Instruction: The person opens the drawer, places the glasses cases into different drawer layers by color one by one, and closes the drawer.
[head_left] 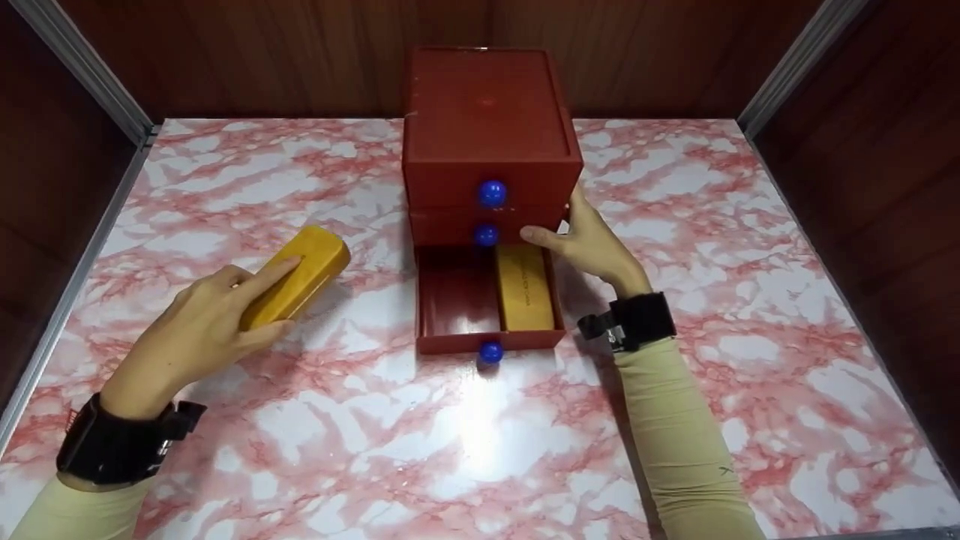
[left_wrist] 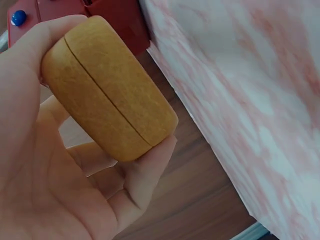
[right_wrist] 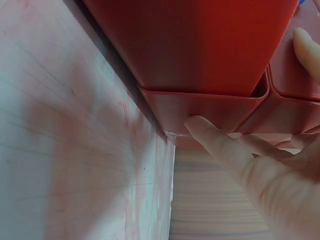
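Observation:
My left hand (head_left: 199,322) grips a yellow oblong case (head_left: 304,270) with rounded edges, left of the drawer cabinet. In the left wrist view, a thin seam runs across the end of the case (left_wrist: 107,90), between thumb and fingers. The red drawer cabinet (head_left: 487,112) has blue round knobs, and its bottom drawer (head_left: 457,300) is pulled out. Inside that drawer, a yellow box (head_left: 525,289) with small dark print lies along the right side. My right hand (head_left: 600,244) rests on the cabinet's right front corner, thumb at the front, with an extended finger (right_wrist: 220,145) touching the side.
The cabinet stands on a pink-and-white marbled table (head_left: 337,450). Dark wooden panels (head_left: 262,60) with metal edge strips rise behind and on both sides. The bottom drawer's blue knob (head_left: 490,352) juts out toward the front.

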